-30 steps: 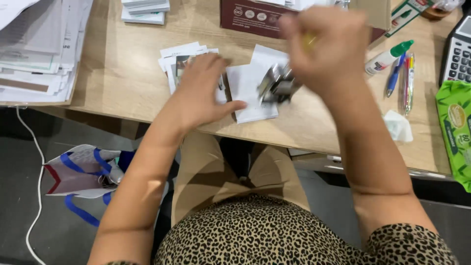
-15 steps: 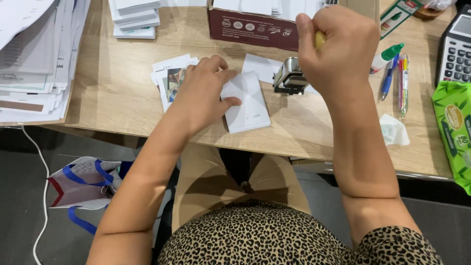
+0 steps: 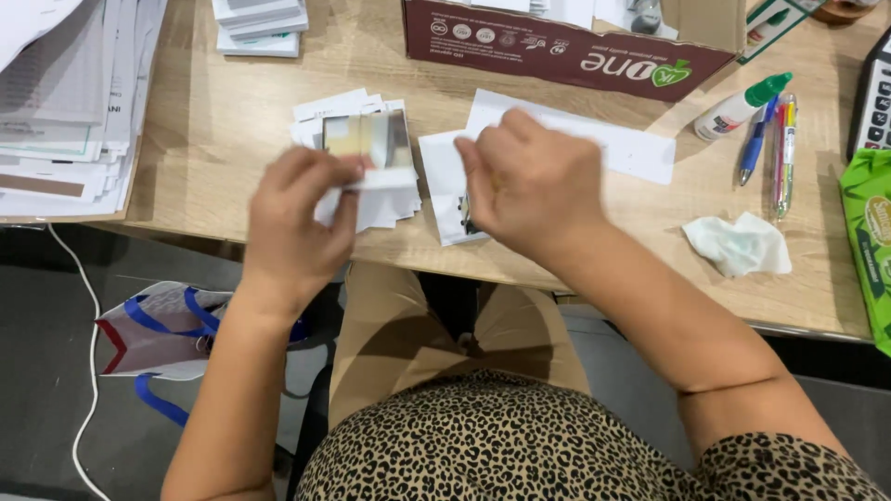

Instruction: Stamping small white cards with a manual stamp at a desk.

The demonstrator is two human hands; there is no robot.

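Note:
My left hand (image 3: 302, 218) pinches a small photo-like slip (image 3: 371, 148) by its lower edge, just above a loose pile of white slips (image 3: 380, 199) on the wooden desk (image 3: 223, 121). My right hand (image 3: 529, 181) is closed and pressed down over a white sheet (image 3: 441, 172) to the right of the pile. A small dark stamp (image 3: 469, 223) shows only as a sliver under its palm; the rest is hidden by the fingers.
A maroon cardboard box (image 3: 557, 51) stands behind the hands, with a long white strip (image 3: 631, 153) before it. To the right lie a glue bottle (image 3: 738, 107), pens (image 3: 775, 148), a crumpled tissue (image 3: 738, 243) and a green packet (image 3: 868, 241). Paper stacks (image 3: 65, 102) fill the left; a bag (image 3: 158, 329) sits on the floor.
My left hand left the white sheet and picked up a slip from the pile. My right hand came down from near the box onto the white sheet with the stamp.

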